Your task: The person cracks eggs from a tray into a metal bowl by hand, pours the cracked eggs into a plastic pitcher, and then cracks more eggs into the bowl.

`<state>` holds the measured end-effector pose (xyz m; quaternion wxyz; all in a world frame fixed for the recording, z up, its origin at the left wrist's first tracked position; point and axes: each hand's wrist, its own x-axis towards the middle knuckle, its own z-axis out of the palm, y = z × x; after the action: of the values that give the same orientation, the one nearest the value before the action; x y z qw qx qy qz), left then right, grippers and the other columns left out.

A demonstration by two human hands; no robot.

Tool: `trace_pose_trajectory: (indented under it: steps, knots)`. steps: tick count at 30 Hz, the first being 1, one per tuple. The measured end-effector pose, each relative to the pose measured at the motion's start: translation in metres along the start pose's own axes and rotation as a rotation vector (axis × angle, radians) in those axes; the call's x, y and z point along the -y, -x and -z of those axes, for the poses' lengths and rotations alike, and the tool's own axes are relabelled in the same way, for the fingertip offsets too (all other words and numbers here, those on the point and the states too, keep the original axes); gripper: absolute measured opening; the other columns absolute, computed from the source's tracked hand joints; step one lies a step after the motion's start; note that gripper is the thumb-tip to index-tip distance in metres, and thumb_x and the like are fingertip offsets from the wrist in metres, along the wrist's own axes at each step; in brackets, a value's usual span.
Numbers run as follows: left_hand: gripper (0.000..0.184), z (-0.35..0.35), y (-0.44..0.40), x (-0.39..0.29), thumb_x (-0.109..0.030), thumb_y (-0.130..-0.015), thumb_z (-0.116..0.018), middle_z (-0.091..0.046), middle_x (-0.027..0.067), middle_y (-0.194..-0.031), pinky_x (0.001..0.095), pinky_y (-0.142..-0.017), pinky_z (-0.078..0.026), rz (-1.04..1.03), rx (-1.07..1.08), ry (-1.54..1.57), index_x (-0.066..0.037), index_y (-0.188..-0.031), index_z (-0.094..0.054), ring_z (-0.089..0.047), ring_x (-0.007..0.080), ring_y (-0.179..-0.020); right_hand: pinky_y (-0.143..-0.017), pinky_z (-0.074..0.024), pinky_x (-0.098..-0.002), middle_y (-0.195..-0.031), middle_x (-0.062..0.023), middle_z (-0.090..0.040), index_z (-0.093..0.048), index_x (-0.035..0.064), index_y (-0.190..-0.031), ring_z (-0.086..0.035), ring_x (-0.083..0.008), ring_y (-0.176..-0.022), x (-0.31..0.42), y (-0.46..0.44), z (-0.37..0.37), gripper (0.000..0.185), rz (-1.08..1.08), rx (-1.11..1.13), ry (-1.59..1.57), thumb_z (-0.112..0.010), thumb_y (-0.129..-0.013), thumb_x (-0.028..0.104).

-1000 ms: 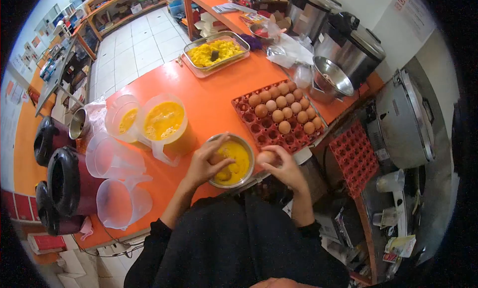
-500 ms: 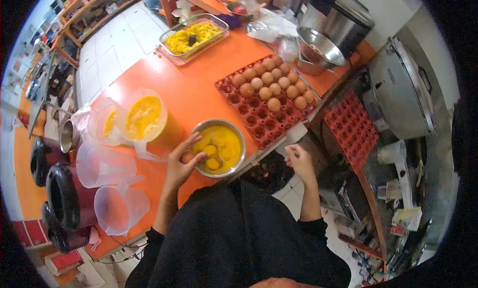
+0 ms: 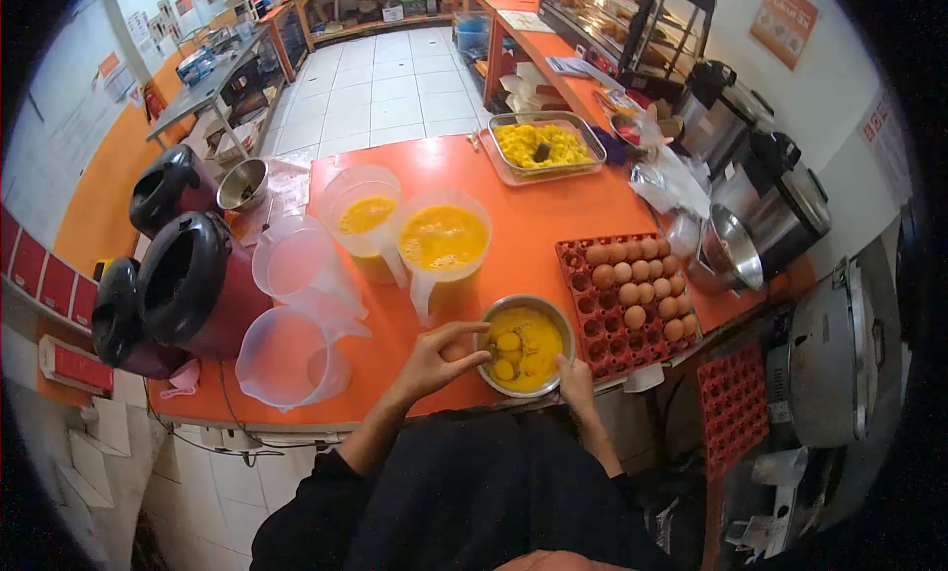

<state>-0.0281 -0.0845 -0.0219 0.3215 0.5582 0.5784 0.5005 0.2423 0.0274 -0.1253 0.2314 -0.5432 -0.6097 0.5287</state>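
A steel bowl [image 3: 568, 336] of raw egg stands near the table's front edge, with several whole yolks showing in the yellow liquid. My left hand [image 3: 434, 366] is at its left rim, thumb and fingers closed around a brown egg [image 3: 457, 352] that is partly hidden. On the bowl's right side, my right hand [image 3: 579, 389] grips the rim with the thumb up; its other fingers are mostly hidden. Right of the bowl lies a red egg tray [image 3: 595, 326], part filled with brown eggs [image 3: 635, 317]. Behind the bowl stand two clear pitchers [image 3: 456, 201] of yellow egg liquid.
Two clear pitchers [image 3: 286, 359] without liquid stand at left, beside dark red, black-topped containers [image 3: 202, 285]. A glass dish [image 3: 592, 161] of yellow food sits at the back. Another metal bowl [image 3: 731, 245] is right, near steel appliances [image 3: 780, 191]. A second red tray [image 3: 733, 408] stands lower right.
My right hand has come from the open space right of the bowl onto its rim. My left hand stays by the bowl with the egg. The head view has turned left and lifted.
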Motion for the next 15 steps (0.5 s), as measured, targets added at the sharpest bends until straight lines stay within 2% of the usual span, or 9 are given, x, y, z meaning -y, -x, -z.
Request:
trace_pose_trajectory:
  steps: [3,4,8,10,11,13,15]
  knots:
    - [0.042,0.013,0.012,0.002,-0.019,-0.082,-0.079,-0.07,0.009,-0.115,0.0325,-0.092,-0.05,0.082,-0.055,-0.004,-0.004,-0.119,-0.065,-0.064,0.0159,-0.107,-0.037,-0.0443,-0.0265,-0.06,-0.0082,-0.06,-0.06,-0.0021,-0.091,-0.056,-0.0148,-0.041,0.012,-0.003,0.016,0.033,-0.086,0.008,-0.086,-0.047,-0.102,0.026]
    - [0.042,0.015,0.017,0.005,-0.019,-0.082,-0.079,-0.07,0.009,-0.115,0.0324,-0.091,-0.05,0.095,-0.094,0.002,-0.004,-0.119,-0.066,-0.063,0.0157,-0.107,-0.036,-0.0441,-0.0267,-0.059,-0.0087,-0.06,-0.06,-0.0024,-0.091,-0.056,-0.0152,-0.04,0.03,0.003,0.022,0.032,-0.138,0.015,-0.135,-0.047,-0.101,0.025]
    - [0.039,0.025,0.029,0.014,-0.019,-0.082,-0.079,-0.07,0.0089,-0.116,0.0319,-0.09,-0.05,0.105,-0.21,0.031,-0.004,-0.116,-0.066,-0.064,0.0153,-0.107,-0.035,-0.0444,-0.0279,-0.06,-0.009,-0.061,-0.06,-0.0042,-0.093,-0.055,-0.0153,-0.039,0.074,-0.01,0.067,0.032,-0.02,0.049,-0.042,-0.049,-0.1,0.025]
    - [0.038,0.027,0.033,0.018,-0.019,-0.083,-0.079,-0.07,0.0088,-0.115,0.0315,-0.089,-0.051,0.103,-0.237,0.051,-0.004,-0.115,-0.066,-0.064,0.0154,-0.105,-0.04,-0.0469,-0.0271,-0.07,-0.0081,-0.065,-0.061,-0.0041,-0.097,-0.058,-0.014,-0.046,0.132,-0.006,0.081,0.029,0.003,0.007,0.05,-0.052,-0.098,0.024]
    - [0.038,0.028,0.035,0.022,-0.019,-0.083,-0.079,-0.07,0.0088,-0.115,0.0313,-0.089,-0.051,0.109,-0.245,0.059,-0.004,-0.115,-0.066,-0.064,0.0153,-0.105,-0.044,-0.0477,-0.0262,-0.075,-0.0073,-0.066,-0.062,-0.004,-0.099,-0.06,-0.0129,-0.051,0.132,-0.022,0.082,0.029,0.158,-0.036,-0.07,-0.053,-0.098,0.023]
    - [0.038,0.027,0.037,0.027,-0.019,-0.082,-0.079,-0.07,0.0087,-0.113,0.0305,-0.085,-0.051,0.099,-0.264,0.065,-0.004,-0.114,-0.067,-0.064,0.0148,-0.1,-0.049,-0.0484,-0.0247,-0.082,-0.0061,-0.067,-0.062,-0.0038,-0.102,-0.062,-0.0112,-0.058,0.166,-0.035,0.082,0.029,0.258,-0.047,-0.145,-0.054,-0.096,0.023]
    - [0.039,0.025,0.04,0.031,-0.019,-0.081,-0.08,-0.071,0.0086,-0.109,0.0294,-0.079,-0.051,0.07,-0.282,0.059,-0.004,-0.114,-0.067,-0.064,0.0139,-0.091,-0.053,-0.0483,-0.0233,-0.086,-0.0056,-0.067,-0.063,-0.0037,-0.104,-0.063,-0.0102,-0.064,0.22,-0.035,0.09,0.029,0.142,0.009,-0.055,-0.054,-0.096,0.023]
